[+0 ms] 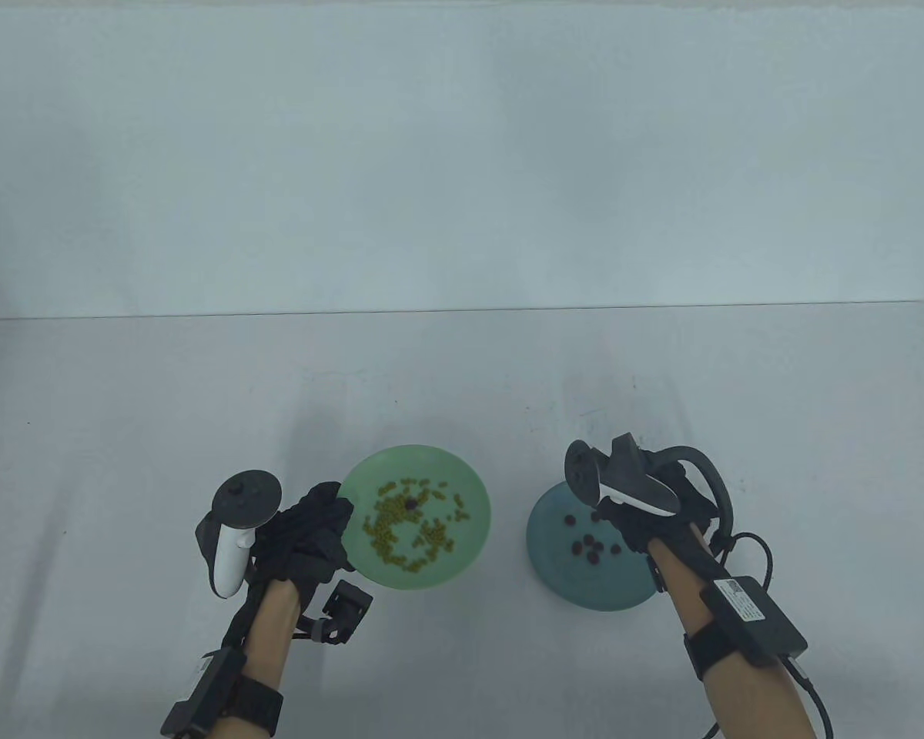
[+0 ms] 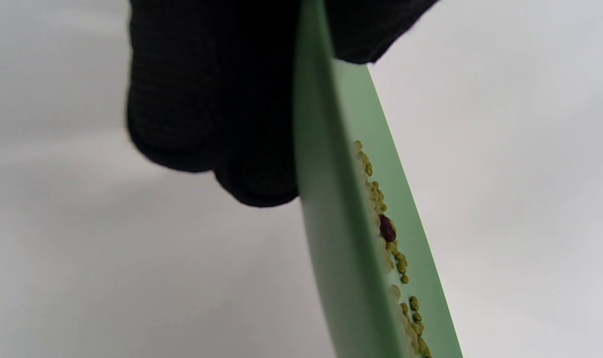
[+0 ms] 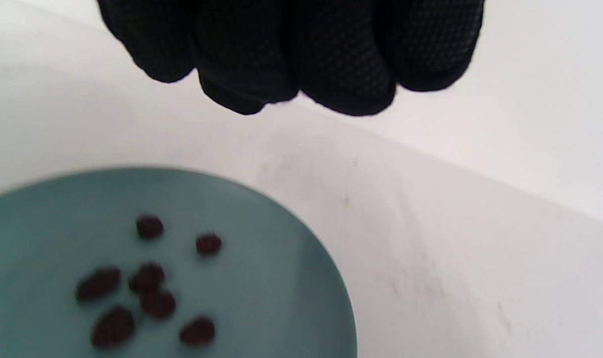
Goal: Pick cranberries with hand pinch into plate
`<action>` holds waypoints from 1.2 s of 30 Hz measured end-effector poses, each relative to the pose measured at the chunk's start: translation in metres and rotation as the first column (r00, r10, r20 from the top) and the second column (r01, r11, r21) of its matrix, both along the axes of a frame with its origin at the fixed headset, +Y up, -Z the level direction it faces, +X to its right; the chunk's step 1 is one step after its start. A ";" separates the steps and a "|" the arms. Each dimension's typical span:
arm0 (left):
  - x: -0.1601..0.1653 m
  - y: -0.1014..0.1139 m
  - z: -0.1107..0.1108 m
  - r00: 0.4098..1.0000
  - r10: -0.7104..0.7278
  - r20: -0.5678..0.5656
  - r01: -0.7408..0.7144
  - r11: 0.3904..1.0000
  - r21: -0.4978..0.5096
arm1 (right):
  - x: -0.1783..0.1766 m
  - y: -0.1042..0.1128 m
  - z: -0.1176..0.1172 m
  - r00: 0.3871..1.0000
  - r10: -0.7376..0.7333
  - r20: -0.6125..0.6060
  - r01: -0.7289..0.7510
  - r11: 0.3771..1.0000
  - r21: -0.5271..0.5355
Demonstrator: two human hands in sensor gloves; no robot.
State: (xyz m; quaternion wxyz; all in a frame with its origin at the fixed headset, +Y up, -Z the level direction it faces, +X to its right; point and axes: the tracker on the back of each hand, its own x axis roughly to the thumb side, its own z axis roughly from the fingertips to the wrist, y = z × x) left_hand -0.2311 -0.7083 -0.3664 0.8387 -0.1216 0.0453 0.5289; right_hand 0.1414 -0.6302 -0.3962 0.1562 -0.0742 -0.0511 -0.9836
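Observation:
A green plate [image 1: 473, 504] holds many yellow-green beans [image 1: 389, 531] and one dark cranberry [image 1: 412, 503]. My left hand [image 1: 331, 516] grips this plate's left rim. In the left wrist view the fingers [image 2: 207, 99] clasp the plate [image 2: 331, 248], which shows edge-on, with the cranberry [image 2: 387, 228] among the beans [image 2: 376, 194]. A blue plate [image 1: 585, 589] to the right holds several cranberries [image 1: 589, 547]. My right hand [image 1: 620, 512] hovers over its far right part. Its fingers [image 3: 291, 64] are curled together above the plate [image 3: 261, 298] and its cranberries [image 3: 147, 278]. Nothing shows between them.
Both plates sit near the table's front edge on a pale grey table [image 1: 462, 385]. A pale wall rises behind the table's far edge. A cable runs from the box strapped to my right forearm [image 1: 751, 612].

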 end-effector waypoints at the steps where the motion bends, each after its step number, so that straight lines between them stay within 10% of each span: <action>1: 0.000 0.000 0.000 1.000 -0.001 0.001 0.001 1.000 0.000 | -0.006 0.007 0.002 1.000 0.004 -0.017 -0.003 1.000 0.015; 13: 0.002 0.000 0.000 1.000 0.000 0.010 0.000 1.000 0.003 | -0.089 0.047 0.014 0.975 0.003 -0.223 0.020 0.995 0.101; 36: 0.005 0.000 -0.001 1.000 0.013 0.016 -0.013 1.000 0.008 | -0.181 0.004 0.025 0.913 0.008 -0.407 -0.015 1.000 -0.015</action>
